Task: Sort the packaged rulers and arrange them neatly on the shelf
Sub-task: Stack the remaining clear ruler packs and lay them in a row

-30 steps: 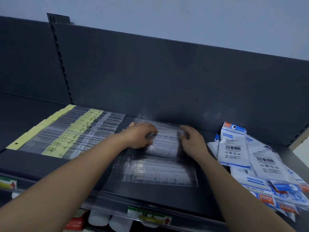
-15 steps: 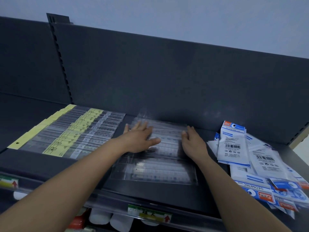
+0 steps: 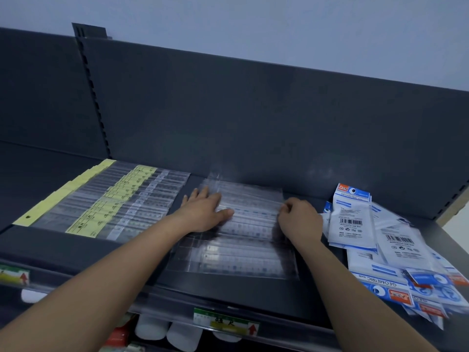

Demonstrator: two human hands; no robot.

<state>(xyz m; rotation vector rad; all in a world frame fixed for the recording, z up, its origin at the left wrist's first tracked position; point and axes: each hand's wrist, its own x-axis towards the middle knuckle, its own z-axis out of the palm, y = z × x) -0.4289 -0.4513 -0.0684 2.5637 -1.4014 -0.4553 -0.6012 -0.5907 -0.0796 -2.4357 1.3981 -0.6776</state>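
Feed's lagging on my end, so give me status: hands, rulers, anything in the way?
Left hand flat on clear ruler packs. Right hand pinches their right edge. Blue-white packets piled loose beside it.

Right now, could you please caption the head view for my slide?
Left hand flat on clear-sleeved rulers, right hand gripping their right edge, on a dark shelf.

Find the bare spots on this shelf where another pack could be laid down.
Bare shelf runs along the front, before the clear rulers, and far left of the yellow-labelled rulers. Crowded: the right end, under the piled white packets, and the middle, under the left hand and right hand.
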